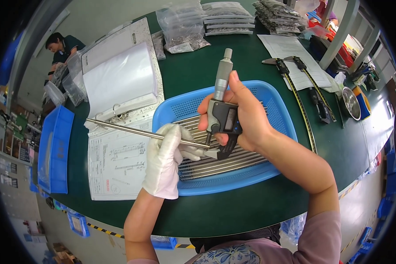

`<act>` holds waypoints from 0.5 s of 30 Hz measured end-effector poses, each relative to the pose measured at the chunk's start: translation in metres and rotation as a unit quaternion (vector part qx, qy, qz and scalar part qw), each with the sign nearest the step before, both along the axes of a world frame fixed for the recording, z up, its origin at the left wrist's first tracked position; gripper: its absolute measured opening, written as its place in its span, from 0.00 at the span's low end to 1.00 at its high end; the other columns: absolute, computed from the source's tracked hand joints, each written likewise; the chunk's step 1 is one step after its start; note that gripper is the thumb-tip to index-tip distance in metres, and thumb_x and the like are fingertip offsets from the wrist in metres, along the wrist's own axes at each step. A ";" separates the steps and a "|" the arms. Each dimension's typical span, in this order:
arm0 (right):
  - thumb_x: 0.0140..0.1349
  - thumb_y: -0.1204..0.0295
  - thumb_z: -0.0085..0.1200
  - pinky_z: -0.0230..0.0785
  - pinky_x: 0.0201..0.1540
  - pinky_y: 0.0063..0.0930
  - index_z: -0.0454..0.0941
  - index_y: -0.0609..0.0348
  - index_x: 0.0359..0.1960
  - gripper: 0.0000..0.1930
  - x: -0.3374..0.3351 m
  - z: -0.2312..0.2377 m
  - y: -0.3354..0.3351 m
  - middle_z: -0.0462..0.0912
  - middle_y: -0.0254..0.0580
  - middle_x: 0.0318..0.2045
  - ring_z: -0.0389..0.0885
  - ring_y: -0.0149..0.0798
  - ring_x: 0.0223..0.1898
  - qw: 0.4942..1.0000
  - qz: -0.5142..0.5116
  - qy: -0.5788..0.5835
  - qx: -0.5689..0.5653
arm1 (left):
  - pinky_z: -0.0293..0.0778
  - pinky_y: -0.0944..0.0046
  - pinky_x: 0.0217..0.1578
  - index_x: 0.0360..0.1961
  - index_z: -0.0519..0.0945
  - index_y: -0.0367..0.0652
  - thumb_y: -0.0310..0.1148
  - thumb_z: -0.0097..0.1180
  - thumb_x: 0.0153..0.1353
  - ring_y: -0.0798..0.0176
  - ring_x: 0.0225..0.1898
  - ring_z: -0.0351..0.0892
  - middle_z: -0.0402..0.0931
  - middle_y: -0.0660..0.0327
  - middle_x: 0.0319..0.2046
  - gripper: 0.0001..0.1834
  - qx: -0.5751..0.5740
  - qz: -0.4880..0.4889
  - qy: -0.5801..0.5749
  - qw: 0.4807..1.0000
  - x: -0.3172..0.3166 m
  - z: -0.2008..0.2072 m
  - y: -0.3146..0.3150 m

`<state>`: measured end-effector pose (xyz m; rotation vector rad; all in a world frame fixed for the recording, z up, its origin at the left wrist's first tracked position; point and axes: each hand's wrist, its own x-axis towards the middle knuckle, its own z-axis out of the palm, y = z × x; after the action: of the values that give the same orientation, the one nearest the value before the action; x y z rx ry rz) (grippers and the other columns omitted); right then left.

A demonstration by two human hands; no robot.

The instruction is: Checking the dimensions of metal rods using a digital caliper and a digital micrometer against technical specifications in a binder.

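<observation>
My left hand (165, 160), in a white glove, is closed around a thin steel rod (119, 127). The rod slants from the upper left down to the right, over a blue plastic basket (180, 191). Bare and wrapped round a digital micrometer (224, 116), my right hand (251, 112) holds it with the thimble pointing up. At the micrometer's jaws lies the right end of the rod; whether both faces touch it I cannot tell. Below my hands, several similar steel rods (220, 169) lie side by side in the basket.
Left of the basket are a technical drawing (114, 163) and an open ring binder (121, 77). Bagged parts (229, 17) are stacked at the back. To the right lie calipers (295, 92) and a metal bowl (350, 103). A blue bin (55, 149) stands at the left; a person (64, 48) sits beyond.
</observation>
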<state>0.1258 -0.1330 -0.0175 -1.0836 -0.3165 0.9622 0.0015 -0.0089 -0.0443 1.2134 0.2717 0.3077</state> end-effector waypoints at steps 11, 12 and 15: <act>0.62 0.46 0.25 0.63 0.15 0.24 0.74 0.68 0.30 0.34 0.005 -0.003 -0.004 0.78 0.50 0.22 0.70 0.34 0.15 0.997 0.038 0.038 0.056 | 0.75 0.70 0.26 0.31 0.71 0.38 0.41 0.44 0.63 0.64 0.25 0.79 0.76 0.57 0.23 0.15 0.011 0.005 0.008 1.000 0.000 -0.001 0.000; 0.61 0.44 0.27 0.63 0.15 0.24 0.74 0.68 0.30 0.35 0.005 -0.003 -0.004 0.78 0.50 0.22 0.70 0.33 0.15 0.998 0.027 0.046 0.046 | 0.75 0.70 0.26 0.31 0.71 0.38 0.41 0.44 0.63 0.64 0.25 0.79 0.76 0.57 0.23 0.15 0.011 0.005 0.009 1.000 0.000 -0.001 0.000; 0.59 0.41 0.29 0.63 0.13 0.22 0.73 0.67 0.30 0.35 0.003 -0.003 -0.003 0.77 0.51 0.21 0.69 0.34 0.12 0.999 0.020 0.008 0.033 | 0.75 0.70 0.26 0.31 0.71 0.38 0.41 0.44 0.63 0.64 0.25 0.79 0.75 0.57 0.23 0.15 0.005 0.010 0.012 1.000 0.000 -0.001 -0.001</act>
<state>0.1292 -0.1359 -0.0203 -1.0118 -0.3554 0.9886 0.0013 -0.0098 -0.0449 1.2251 0.3034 0.3115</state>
